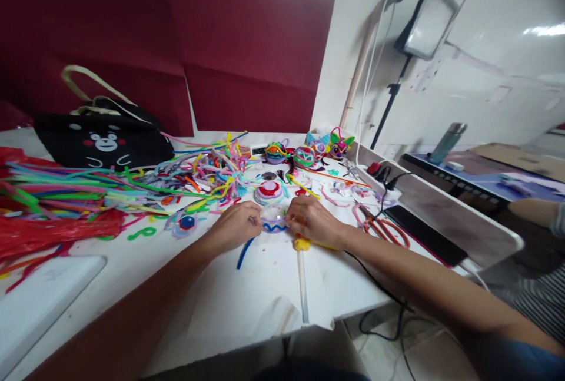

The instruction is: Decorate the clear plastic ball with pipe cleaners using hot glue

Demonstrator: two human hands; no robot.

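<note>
Both my hands meet at a clear round dome piece lying on the white table. A blue pipe cleaner zigzags round the dome's rim and trails off toward me. My left hand pinches the dome's left edge where the blue pipe cleaner runs. My right hand grips its right side with curled fingers. A white stick with a yellow cap lies just below my right hand, pointing toward me.
A heap of coloured pipe cleaners spreads across the left and back, with a black bear-face bag behind. Finished round pipe-cleaner pieces stand at the back. Red-handled scissors and a phone lie right. Another person's arm shows far right.
</note>
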